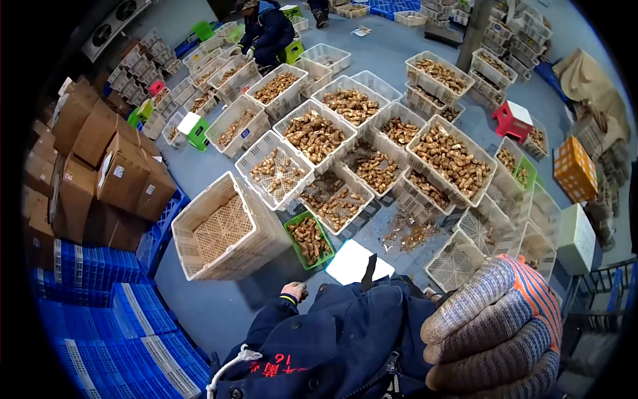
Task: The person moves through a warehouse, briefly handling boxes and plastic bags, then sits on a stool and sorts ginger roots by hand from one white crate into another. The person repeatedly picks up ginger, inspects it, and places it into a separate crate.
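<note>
My right hand (493, 331), in a grey-blue knit glove with orange stripes, is raised close to the camera. Its fingers lie side by side and curl; the palm is hidden. Low beside my dark jacket is my left hand (295, 291), its fingers curled; whether anything is inside it is too small to tell. Just beyond it, a green basket (333, 255) holds brown knobby mushrooms (308, 239). A white square top (356, 262), perhaps a stool's, stands before me. Farther out, white plastic crates (311, 102) hold more mushrooms, among them a heaped crate (493, 172) to the right.
A stack of white crates (269, 249) rises at front left. Blue crates (99, 319) and cardboard boxes (75, 189) line the left side. Brown debris (411, 232) litters the floor. A red stool (513, 122) stands right. A person (269, 32) crouches by far crates.
</note>
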### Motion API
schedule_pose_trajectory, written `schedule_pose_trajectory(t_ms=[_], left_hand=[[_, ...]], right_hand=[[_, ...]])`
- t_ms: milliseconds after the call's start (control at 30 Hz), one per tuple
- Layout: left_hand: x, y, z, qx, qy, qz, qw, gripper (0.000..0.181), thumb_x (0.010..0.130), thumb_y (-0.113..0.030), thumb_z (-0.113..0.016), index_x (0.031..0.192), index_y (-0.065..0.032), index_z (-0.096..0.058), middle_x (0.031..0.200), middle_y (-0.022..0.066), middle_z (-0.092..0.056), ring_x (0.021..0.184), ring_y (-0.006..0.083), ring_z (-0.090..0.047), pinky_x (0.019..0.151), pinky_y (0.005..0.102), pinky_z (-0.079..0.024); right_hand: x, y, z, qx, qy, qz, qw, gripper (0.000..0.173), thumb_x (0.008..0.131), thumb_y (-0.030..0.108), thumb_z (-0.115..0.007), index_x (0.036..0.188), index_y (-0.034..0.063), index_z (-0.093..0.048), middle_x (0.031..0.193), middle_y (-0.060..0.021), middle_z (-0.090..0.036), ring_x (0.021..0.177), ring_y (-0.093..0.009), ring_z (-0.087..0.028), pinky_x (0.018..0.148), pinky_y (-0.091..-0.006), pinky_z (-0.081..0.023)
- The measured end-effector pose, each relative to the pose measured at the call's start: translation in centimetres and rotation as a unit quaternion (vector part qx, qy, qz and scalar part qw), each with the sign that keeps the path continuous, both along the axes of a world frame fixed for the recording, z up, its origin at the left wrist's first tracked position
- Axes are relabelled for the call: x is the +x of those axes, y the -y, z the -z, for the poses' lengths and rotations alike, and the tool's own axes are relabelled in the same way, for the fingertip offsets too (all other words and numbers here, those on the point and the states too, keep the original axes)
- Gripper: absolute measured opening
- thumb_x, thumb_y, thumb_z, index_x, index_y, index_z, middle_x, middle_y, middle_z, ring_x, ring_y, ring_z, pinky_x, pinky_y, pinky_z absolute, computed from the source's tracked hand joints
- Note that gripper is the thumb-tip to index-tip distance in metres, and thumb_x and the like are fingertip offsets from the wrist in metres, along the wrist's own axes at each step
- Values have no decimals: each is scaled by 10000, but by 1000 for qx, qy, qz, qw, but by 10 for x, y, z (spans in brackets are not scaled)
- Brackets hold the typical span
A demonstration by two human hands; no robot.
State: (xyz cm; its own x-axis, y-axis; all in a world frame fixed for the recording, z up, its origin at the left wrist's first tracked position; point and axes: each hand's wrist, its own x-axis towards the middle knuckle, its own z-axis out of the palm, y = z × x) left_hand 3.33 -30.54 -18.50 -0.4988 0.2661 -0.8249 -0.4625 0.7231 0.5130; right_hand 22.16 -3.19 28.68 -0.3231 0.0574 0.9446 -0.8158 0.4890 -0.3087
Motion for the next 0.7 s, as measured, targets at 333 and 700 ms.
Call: schedule_pose_trajectory(t_ms=[333,700], left_hand=[[-15,4,-3,8,-29,78,996,326,840,-268,-572,1003,7,-637,761,86,-663,629,178,-608,604,302,-506],[-79,31,64,-53,-55,157,985,322,829,-262,-588,947,27,-669,764,128,-690,664,201,-664,639,325,-522]], right_hand=[[18,-38,-1,55,97,-33,993,87,782,86,-685,856,68,-642,810,-105,-664,680,-215,-634,604,-327,-535],[37,-20,47,91,277,-130,948,128,807,52,-625,873,-48,-670,747,-99,-596,674,-225,-607,729,-382,-548]])
